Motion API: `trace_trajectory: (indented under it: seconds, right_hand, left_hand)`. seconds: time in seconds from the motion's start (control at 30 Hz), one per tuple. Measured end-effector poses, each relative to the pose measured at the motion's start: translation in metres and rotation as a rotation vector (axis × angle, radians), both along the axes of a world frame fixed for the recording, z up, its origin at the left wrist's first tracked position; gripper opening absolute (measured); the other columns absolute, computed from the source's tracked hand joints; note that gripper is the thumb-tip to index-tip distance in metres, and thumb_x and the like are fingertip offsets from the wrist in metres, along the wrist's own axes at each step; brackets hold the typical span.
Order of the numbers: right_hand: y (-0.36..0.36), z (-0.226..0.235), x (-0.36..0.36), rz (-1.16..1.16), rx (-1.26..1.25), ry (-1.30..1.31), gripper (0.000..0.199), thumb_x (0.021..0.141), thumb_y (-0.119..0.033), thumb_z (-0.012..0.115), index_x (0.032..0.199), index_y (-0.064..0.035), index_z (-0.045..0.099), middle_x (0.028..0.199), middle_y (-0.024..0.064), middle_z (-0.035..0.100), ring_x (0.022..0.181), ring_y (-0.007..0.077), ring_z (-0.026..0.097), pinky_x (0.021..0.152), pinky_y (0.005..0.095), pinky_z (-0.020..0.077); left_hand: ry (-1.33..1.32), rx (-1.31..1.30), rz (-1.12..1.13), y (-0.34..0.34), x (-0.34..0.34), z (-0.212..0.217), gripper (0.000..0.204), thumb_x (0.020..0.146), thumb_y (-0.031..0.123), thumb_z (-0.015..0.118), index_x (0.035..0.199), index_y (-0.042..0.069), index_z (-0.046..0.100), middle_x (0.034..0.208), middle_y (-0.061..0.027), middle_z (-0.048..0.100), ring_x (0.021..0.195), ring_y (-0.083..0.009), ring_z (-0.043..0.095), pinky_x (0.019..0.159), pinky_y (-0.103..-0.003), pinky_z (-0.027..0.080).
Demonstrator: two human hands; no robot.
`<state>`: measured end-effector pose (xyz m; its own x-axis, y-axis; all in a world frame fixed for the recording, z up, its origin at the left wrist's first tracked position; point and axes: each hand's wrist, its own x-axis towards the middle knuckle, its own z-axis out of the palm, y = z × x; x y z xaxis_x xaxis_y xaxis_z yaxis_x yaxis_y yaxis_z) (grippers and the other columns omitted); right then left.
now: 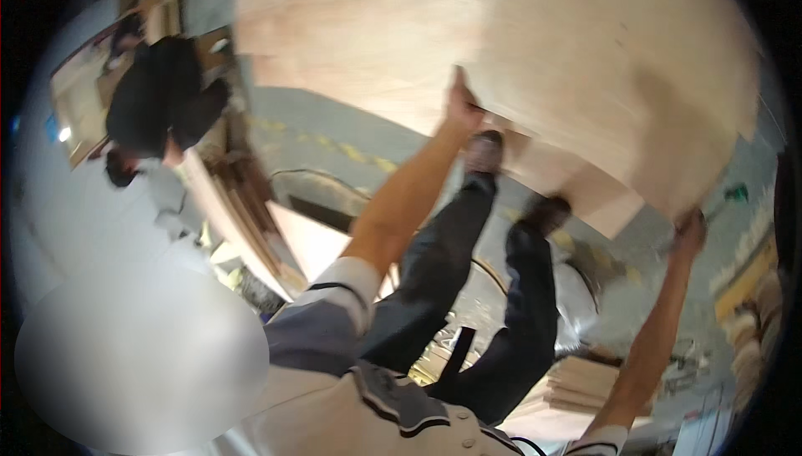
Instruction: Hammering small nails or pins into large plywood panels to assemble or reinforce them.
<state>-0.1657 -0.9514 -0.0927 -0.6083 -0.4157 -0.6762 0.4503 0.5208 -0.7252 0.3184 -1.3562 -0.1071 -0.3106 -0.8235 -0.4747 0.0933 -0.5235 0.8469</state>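
Observation:
A large pale plywood sheet [359,22] spans the upper part of the view, its near edge slanting down to the right. My left hand [464,107] grips that near edge, one digit lying on the top face and the other fingers hidden below. At the sheet's lower right corner, my right hand [689,235] is closed around the edge, somewhat blurred. Beneath the sheet, another pale board [576,184] shows in front of my shoes. Both my arms are stretched forward.
A person in dark clothing [163,97] bends over at the left. Long boards [238,205] lie between us. Stacked wood pieces [585,385] sit at lower right, near clear plastic wrap [576,306]. Yellow markings [342,147] run along the grey floor.

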Motion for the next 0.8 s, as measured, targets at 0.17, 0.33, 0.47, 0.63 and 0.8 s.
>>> trace_trajectory:
  seconds: [0.17,0.33,0.47,0.63,0.8]
  right_hand:
    - [0.043,0.101,0.007,-0.404,0.233,-0.001,0.024,0.089,-0.024,0.063,0.096,-0.0024,0.058,0.069,-0.0016,0.049,0.056,0.0071,0.042,0.048,0.0238,0.0328]
    - [0.005,0.187,0.031,-0.454,0.189,0.042,0.023,0.09,-0.025,0.063,0.092,-0.0028,0.057,0.067,-0.002,0.047,0.054,0.0059,0.039,0.047,0.0238,0.0311]
    - [-0.004,0.26,0.026,-0.41,0.072,0.117,0.024,0.09,-0.026,0.062,0.087,-0.0034,0.056,0.067,-0.0024,0.047,0.056,0.0048,0.04,0.046,0.0245,0.0303]
    - [0.0,0.32,0.029,-0.284,0.131,0.147,0.024,0.089,-0.027,0.064,0.082,-0.006,0.055,0.064,-0.0028,0.048,0.052,0.0053,0.041,0.044,0.0239,0.0289]
    - [0.044,0.412,0.048,-0.22,0.284,0.269,0.023,0.086,-0.026,0.067,0.084,-0.0066,0.055,0.061,-0.0033,0.049,0.047,0.0058,0.04,0.042,0.023,0.028]
  left_hand:
    - [0.311,0.611,0.428,0.101,-0.095,0.073,0.059,0.095,0.048,0.04,0.136,0.006,0.035,0.137,-0.0126,0.043,0.124,-0.0306,0.042,0.106,-0.047,0.033]
    - [0.252,0.594,0.512,0.085,-0.087,0.15,0.056,0.093,0.042,0.051,0.131,0.003,0.04,0.132,-0.0131,0.048,0.119,-0.0309,0.047,0.102,-0.047,0.039]
    - [0.231,0.62,0.571,0.081,-0.106,0.214,0.052,0.091,0.037,0.056,0.127,0.001,0.045,0.127,-0.0141,0.052,0.114,-0.0311,0.051,0.097,-0.047,0.044]
    - [0.12,0.586,0.66,0.069,-0.067,0.255,0.035,0.088,0.029,0.064,0.101,-0.002,0.053,0.093,-0.0132,0.06,0.08,-0.0264,0.061,0.079,-0.042,0.055]
    - [-0.065,0.623,0.687,0.089,-0.099,0.383,0.021,0.087,0.018,0.065,0.083,0.003,0.051,0.068,-0.0047,0.051,0.054,-0.016,0.05,0.049,-0.033,0.045]
